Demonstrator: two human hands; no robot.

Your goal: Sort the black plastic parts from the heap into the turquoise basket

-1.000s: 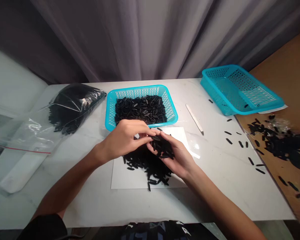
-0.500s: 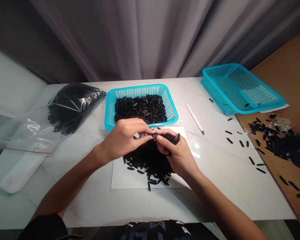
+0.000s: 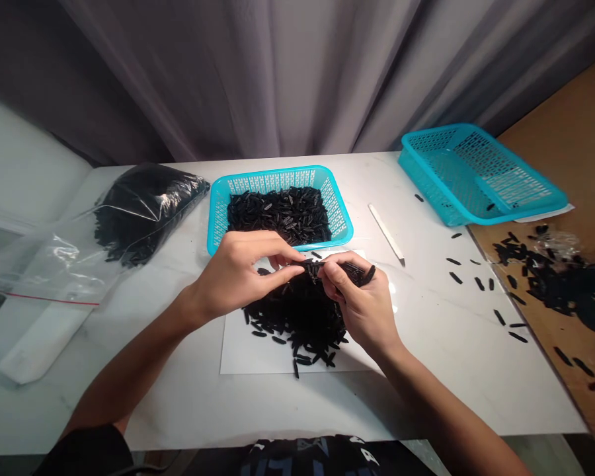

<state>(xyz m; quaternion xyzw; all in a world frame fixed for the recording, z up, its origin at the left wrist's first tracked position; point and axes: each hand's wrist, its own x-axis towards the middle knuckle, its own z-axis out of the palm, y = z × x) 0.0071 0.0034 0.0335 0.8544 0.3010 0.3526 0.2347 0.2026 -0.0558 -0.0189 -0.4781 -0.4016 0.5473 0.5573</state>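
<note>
My left hand (image 3: 240,274) pinches a small black piece between thumb and fingertips, just above a pile of black pieces (image 3: 297,320) on a white sheet (image 3: 248,354). My right hand (image 3: 364,304) is closed on a bundle of the same black pieces, whose ends stick out past its fingers toward the right. Both hands meet fingertip to fingertip over the pile. Behind them stands a blue basket (image 3: 340,215) filled with black pieces.
A clear bag of black pieces (image 3: 139,208) lies at the left, with flat plastic bags (image 3: 39,291) nearer me. A second blue basket (image 3: 480,175) stands at the right rear. A white stick (image 3: 385,233) and loose black pieces (image 3: 476,281) lie between. More pieces cover the brown board (image 3: 555,281).
My right hand has turned palm down and closed over the pieces it cupped, shifting slightly right. My left hand keeps its pinch in nearly the same place.
</note>
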